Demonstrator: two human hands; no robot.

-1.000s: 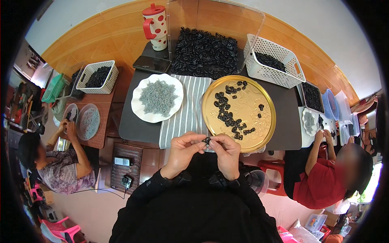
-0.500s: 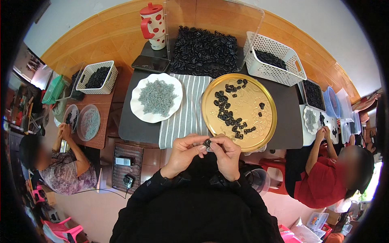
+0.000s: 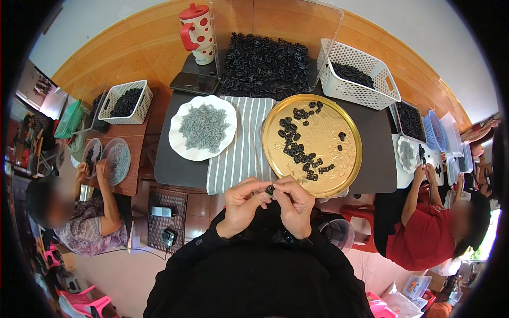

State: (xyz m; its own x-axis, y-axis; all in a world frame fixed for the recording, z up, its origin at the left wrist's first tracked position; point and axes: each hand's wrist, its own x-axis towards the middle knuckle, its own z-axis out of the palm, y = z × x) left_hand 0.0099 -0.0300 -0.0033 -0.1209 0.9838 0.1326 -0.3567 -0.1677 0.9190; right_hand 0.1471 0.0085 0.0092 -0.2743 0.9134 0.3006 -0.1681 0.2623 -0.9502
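Observation:
Close to my body, just off the table's front edge, a small black plastic part [image 3: 270,190] is pinched between my two hands. My left hand [image 3: 243,205] grips its left side with thumb and forefinger. From the right, my right hand [image 3: 295,204] closes on the same piece, partly hiding it. Beyond them lies a round gold tray [image 3: 347,172] with several loose black parts [image 3: 297,151] in groups. A striped grey cloth [image 3: 225,172] lies left of the tray. On the cloth's left side, a scalloped white plate [image 3: 177,146] bears a heap of small grey metal pins or screws [image 3: 204,127].
At the back stands a clear bin [image 3: 342,21] of black parts, beside a white perforated basket [image 3: 366,98]. A dotted tumbler [image 3: 199,37] and a dark phone [image 3: 193,83] are at the back left. One person [image 3: 87,222] works at left, another [image 3: 424,233] at right.
My hands stay together on the black part, shifting only slightly. The person at left has parted their hands, one reaching to the clear bowl.

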